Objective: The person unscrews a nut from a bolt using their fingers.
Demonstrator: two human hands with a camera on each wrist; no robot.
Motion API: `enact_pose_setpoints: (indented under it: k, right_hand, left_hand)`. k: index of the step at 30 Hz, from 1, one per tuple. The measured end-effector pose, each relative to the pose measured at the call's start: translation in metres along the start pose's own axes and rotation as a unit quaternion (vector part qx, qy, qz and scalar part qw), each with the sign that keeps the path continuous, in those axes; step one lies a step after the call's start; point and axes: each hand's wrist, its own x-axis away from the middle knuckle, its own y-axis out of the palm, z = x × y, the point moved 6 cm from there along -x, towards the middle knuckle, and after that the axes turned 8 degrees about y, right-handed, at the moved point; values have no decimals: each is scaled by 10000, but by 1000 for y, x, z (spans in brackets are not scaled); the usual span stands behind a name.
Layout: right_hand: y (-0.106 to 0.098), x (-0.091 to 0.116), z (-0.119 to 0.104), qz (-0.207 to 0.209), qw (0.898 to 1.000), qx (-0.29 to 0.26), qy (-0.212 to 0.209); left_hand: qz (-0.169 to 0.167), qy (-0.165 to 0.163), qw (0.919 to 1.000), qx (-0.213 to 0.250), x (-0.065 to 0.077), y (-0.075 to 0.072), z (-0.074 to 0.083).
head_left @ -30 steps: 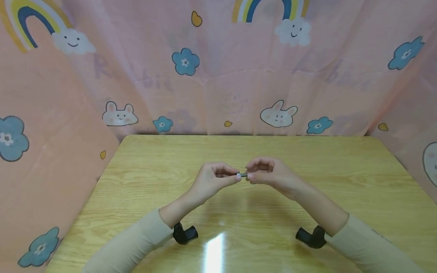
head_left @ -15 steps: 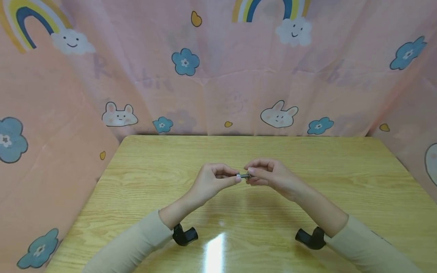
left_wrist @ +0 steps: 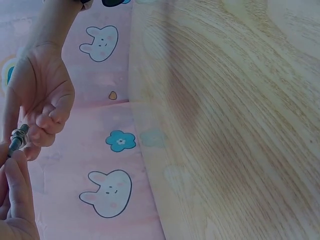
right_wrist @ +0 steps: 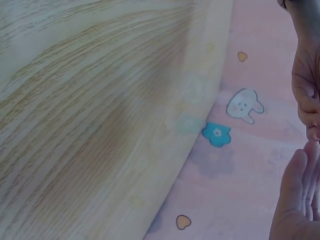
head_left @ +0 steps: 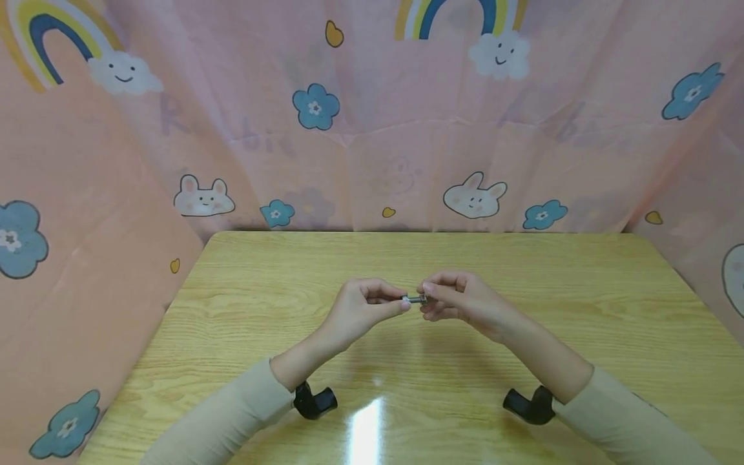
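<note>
In the head view, my left hand [head_left: 363, 303] pinches one end of a small metal bolt [head_left: 414, 299] between thumb and fingertips, above the table. A nut [head_left: 424, 298] sits on the bolt's other end, where my right hand [head_left: 465, 300] has its thumb and fingers around it. The left wrist view shows the threaded bolt [left_wrist: 14, 146] with its tip poking past the nut [left_wrist: 20, 135]. Its head is hidden in my left fingers [left_wrist: 19, 185]. The right wrist view catches both hands at its right edge, with the bolt hidden.
A wood-grain table [head_left: 290, 258] lies beneath both hands, with a bright light reflection near its front. Pink printed cloth [head_left: 372, 129] hangs behind and at the sides. Black wrist-worn devices [head_left: 314, 400] hang under both forearms.
The right thumb has shifted up and back from the bolt, so more of the nut shows, and the lower fingers have spread slightly downward. My left hand has stayed nearly still.
</note>
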Motion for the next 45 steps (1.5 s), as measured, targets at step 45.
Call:
enact_pose_setpoints:
  k: [45]
  right_hand:
    - [-2, -2, 5, 7, 9998, 216, -41]
  left_hand:
    - [-12, 105, 9999, -101, 7, 3, 23]
